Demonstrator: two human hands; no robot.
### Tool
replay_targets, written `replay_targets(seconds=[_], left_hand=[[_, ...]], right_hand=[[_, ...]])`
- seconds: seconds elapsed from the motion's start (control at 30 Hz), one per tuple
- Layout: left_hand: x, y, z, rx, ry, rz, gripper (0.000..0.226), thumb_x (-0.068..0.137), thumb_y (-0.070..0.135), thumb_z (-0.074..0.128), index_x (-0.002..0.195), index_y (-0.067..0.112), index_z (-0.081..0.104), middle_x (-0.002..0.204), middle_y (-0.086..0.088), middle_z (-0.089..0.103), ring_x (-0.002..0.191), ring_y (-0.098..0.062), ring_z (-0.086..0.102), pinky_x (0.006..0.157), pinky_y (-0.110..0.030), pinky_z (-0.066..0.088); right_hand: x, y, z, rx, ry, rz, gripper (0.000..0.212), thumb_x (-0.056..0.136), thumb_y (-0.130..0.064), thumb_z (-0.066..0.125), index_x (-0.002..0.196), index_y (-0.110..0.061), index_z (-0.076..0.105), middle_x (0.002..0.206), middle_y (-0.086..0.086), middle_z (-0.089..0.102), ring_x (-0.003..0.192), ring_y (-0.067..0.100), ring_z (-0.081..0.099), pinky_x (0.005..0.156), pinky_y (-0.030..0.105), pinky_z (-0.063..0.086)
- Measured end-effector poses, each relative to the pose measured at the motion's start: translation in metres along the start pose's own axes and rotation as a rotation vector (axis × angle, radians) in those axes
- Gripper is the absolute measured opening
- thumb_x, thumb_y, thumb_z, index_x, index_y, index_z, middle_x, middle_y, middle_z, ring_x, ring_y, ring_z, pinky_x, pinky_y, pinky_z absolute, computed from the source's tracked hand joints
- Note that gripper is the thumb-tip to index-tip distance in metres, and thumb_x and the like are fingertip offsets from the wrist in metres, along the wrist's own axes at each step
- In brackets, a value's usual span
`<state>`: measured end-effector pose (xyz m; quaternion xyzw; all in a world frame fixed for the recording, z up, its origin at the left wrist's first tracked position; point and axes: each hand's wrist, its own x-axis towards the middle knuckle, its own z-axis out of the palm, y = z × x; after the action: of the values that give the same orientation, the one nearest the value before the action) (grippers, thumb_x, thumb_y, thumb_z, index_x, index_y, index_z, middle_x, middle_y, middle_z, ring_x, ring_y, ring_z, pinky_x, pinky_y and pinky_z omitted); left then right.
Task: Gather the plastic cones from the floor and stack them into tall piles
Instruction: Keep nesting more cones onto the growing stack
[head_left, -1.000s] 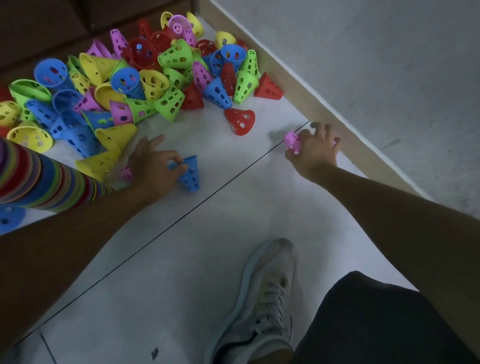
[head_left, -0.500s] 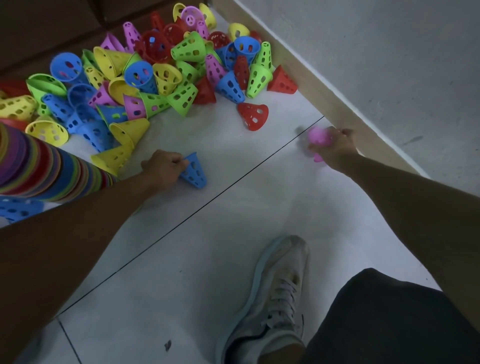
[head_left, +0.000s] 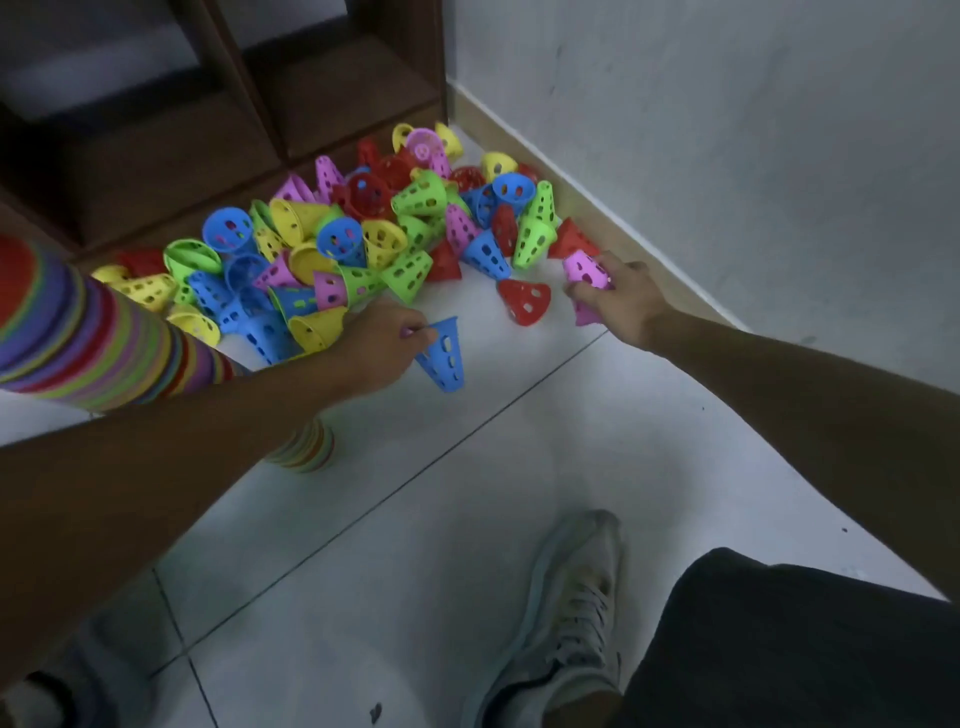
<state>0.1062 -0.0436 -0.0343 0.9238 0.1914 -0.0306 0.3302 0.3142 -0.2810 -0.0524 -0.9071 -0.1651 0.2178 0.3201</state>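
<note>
A heap of loose perforated cones (head_left: 332, 249) in blue, yellow, green, pink and red lies on the white floor against the shelf and wall. My left hand (head_left: 376, 345) pinches the top of a blue cone (head_left: 444, 353) that stands on the floor; a bit of pink shows between its fingers. My right hand (head_left: 621, 299) grips a pink cone (head_left: 587, 270) beside the skirting. A red cone (head_left: 525, 301) lies on its side between my hands. A tall multicoloured stack (head_left: 93, 338) leans across the left, behind my left forearm.
A dark wooden shelf unit (head_left: 218, 114) stands behind the heap. The wall and beige skirting (head_left: 623, 234) run along the right. My shoe (head_left: 566, 613) and dark shorts (head_left: 779, 649) are at the bottom. White floor tiles (head_left: 467, 493) lie in front of the heap.
My right hand has carried the pink cone toward the heap, near the red cone. My left hand keeps its hold on the blue cone. The camera has tilted up, showing the shelf.
</note>
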Motion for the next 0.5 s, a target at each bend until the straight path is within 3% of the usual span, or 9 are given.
replay_targets(seconds=[0.1,0.17,0.23,0.37,0.5], left_hand=[[-0.004,0.032,-0.041,0.037,0.043,0.119,0.037,0.101,0.027,0.059,0.079,-0.003,0.065,0.088,-0.019,0.060,0.092,-0.030,0.056,0.087,-0.043,0.045],[-0.008,0.053,-0.073,0.062,0.063,0.159,0.039,0.102,0.027,0.057,0.068,0.007,0.059,0.079,-0.009,0.055,0.090,-0.024,0.052,0.085,-0.038,0.043],[-0.013,0.071,-0.104,0.085,0.092,0.215,0.043,0.097,0.040,0.049,0.065,0.013,0.058,0.078,-0.008,0.055,0.092,-0.023,0.051,0.089,-0.041,0.042],[-0.031,0.100,-0.166,0.186,0.177,0.267,0.053,0.085,0.046,0.040,0.089,0.003,0.071,0.100,-0.013,0.064,0.111,-0.020,0.052,0.104,-0.041,0.035],[-0.054,0.111,-0.219,0.234,0.250,0.384,0.037,0.098,0.038,0.054,0.089,0.007,0.071,0.101,-0.004,0.060,0.099,-0.005,0.044,0.109,-0.044,0.032]], right_hand=[[-0.014,-0.051,-0.014,0.059,0.001,-0.079,0.041,0.080,-0.060,0.058,0.116,-0.039,0.058,0.112,0.007,0.059,0.113,0.033,0.056,0.098,0.045,0.052],[-0.023,-0.086,-0.027,0.088,0.032,-0.116,0.044,0.078,-0.064,0.059,0.114,-0.039,0.058,0.116,0.012,0.054,0.103,0.033,0.060,0.092,0.043,0.054],[-0.032,-0.121,-0.039,0.096,0.047,-0.155,0.041,0.084,-0.061,0.059,0.117,-0.036,0.058,0.119,0.015,0.049,0.091,0.030,0.061,0.082,0.034,0.052],[-0.053,-0.186,-0.058,0.145,0.100,-0.242,0.027,0.079,-0.063,0.055,0.086,-0.038,0.053,0.112,0.017,0.052,0.083,0.029,0.058,0.078,0.030,0.047],[-0.081,-0.239,-0.067,0.214,0.146,-0.337,0.031,0.079,-0.062,0.058,0.094,-0.035,0.058,0.116,0.018,0.051,0.089,0.026,0.061,0.086,0.034,0.052]])
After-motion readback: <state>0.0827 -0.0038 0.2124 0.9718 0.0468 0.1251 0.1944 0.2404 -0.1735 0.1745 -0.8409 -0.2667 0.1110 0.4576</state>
